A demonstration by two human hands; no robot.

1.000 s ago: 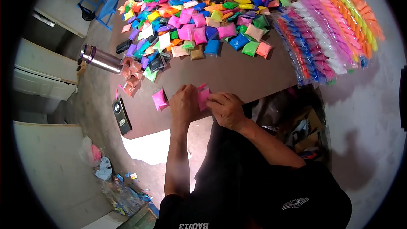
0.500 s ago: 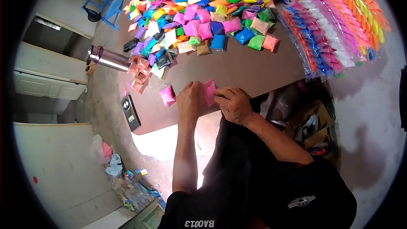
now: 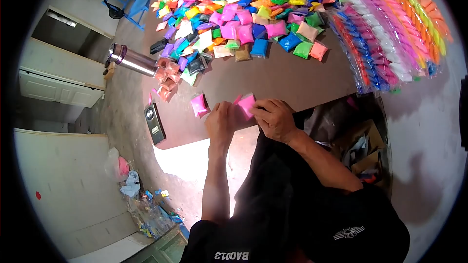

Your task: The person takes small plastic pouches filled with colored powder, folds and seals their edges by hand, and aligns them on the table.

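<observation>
Between my hands, over the near part of the table, is a small pink packet (image 3: 247,104) in clear wrapping. My right hand (image 3: 275,121) pinches its right edge between thumb and fingers. My left hand (image 3: 220,122) is closed in a pinch just left of the packet. A narrow pink piece shows between the left fingertips and the packet; whether those fingers hold it is unclear. Another pink packet (image 3: 198,105) lies on the table (image 3: 234,79) just beyond and left of my left hand.
Many colourful packets (image 3: 243,31) cover the table's far part. Long clear bags of twisted colours (image 3: 385,39) lie at the right. On the left are a steel flask (image 3: 132,61), brown packets (image 3: 168,75) and a black phone-like device (image 3: 155,124). An open carton (image 3: 373,139) sits below the right edge.
The whole view has shifted slightly. The held pink packet has turned to show more of its broad face, and a narrow pink piece now shows at its left.
</observation>
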